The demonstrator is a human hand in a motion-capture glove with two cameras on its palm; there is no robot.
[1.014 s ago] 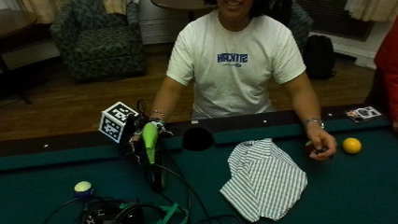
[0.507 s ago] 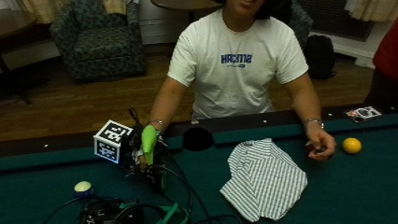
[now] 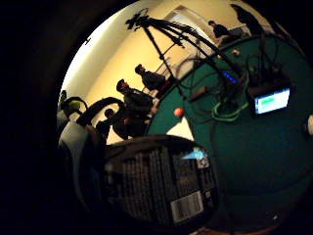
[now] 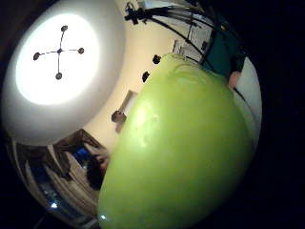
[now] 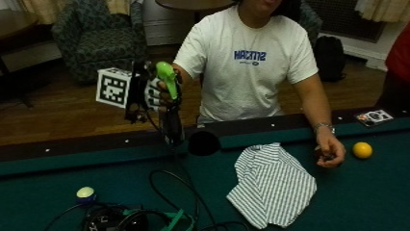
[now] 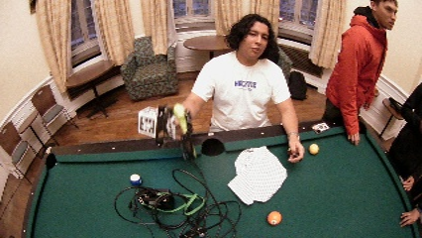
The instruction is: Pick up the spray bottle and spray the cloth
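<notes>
In the outside view my gloved right hand point(image 5: 154, 92) grips a spray bottle point(image 5: 170, 120) by its neck and holds it upright in the air, above the table's near rail. The bottle has a lime-green spray head point(image 5: 165, 74) and a dark body. That green head point(image 4: 181, 152) fills the thumb side palm view, and the bottle's dark printed label point(image 3: 161, 181) sits close in the little finger side view. The striped white cloth point(image 5: 272, 185) lies crumpled on the green felt, to the right of the bottle and lower. The wide view shows the bottle point(image 6: 179, 113) and cloth point(image 6: 258, 174) apart.
The person's bare left hand point(image 5: 330, 154) rests on the felt beside a yellow ball point(image 5: 362, 149). A side pocket point(image 5: 204, 143) opens in the rail under the bottle. Cables and a device point(image 5: 128, 221), a blue-and-white ball point(image 5: 85, 193) and an orange ball point(image 6: 274, 217) lie on the felt.
My right hand has lifted the spray bottle from just above the rail up to chest height. The cloth and the bare hand have stayed where they were.
</notes>
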